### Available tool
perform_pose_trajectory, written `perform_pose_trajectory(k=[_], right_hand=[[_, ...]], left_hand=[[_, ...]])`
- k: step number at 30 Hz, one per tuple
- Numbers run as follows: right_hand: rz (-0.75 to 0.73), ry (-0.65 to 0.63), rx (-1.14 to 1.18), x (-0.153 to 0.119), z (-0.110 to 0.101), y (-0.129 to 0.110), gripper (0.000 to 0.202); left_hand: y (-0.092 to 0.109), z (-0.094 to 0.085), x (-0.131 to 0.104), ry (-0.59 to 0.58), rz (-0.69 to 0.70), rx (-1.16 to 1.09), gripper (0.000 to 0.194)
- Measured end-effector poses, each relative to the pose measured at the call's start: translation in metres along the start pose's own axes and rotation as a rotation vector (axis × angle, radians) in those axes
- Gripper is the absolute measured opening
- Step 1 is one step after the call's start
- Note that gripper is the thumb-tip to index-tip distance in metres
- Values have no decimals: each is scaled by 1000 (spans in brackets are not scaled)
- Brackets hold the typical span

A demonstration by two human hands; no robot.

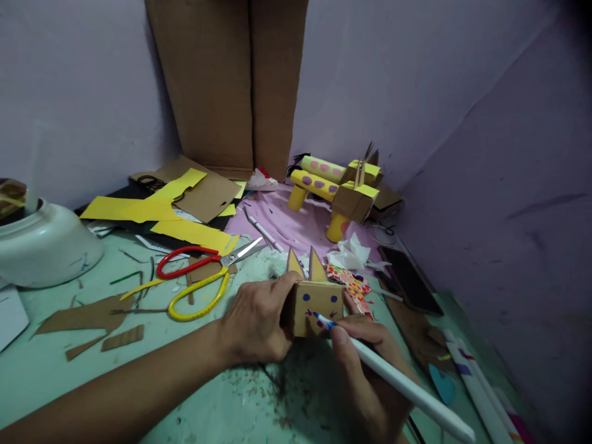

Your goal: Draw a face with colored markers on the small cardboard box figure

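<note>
A small cardboard box (324, 299) with two pointed ears, blue dots and purple-pink marks on its front is held upright. My left hand (261, 317) is closed round its left side, the thumb near the top edge. My right hand (377, 364) grips a white marker (407, 385) between thumb and fingers. The blue tip of the marker rests at or just before the box's front, between the marks; whether it touches is hard to tell.
Scissors (222, 269) lie open left of the box, beside yellow paper (134, 209) and cardboard scraps (87, 313). Behind stand yellow tube figures (319, 183) on pink cloth. A phone (409, 280) and markers (476, 382) lie right. A white pot (58, 246) sits left.
</note>
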State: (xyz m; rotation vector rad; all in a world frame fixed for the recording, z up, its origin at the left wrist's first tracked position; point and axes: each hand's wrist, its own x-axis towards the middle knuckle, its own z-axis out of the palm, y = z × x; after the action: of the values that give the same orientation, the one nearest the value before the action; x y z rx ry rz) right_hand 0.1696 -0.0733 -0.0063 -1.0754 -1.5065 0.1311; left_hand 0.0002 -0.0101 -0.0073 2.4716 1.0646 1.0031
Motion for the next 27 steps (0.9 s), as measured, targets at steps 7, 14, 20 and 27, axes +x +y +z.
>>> perform_pose_trajectory(k=[7, 14, 20, 27], right_hand=[[220, 259, 73, -1, -1, 3, 6], [398, 368, 126, 9, -5, 4, 18], [431, 335, 191, 9, -3, -2, 10], [219, 136, 198, 1, -8, 2, 13]], left_hand=[[-5, 3, 1, -44, -193, -150, 59], [-13, -12, 9, -125, -322, -263, 82], [-23, -51, 13, 297, -536, -640, 35], [16, -76, 24, 236, -990, -1261, 32]])
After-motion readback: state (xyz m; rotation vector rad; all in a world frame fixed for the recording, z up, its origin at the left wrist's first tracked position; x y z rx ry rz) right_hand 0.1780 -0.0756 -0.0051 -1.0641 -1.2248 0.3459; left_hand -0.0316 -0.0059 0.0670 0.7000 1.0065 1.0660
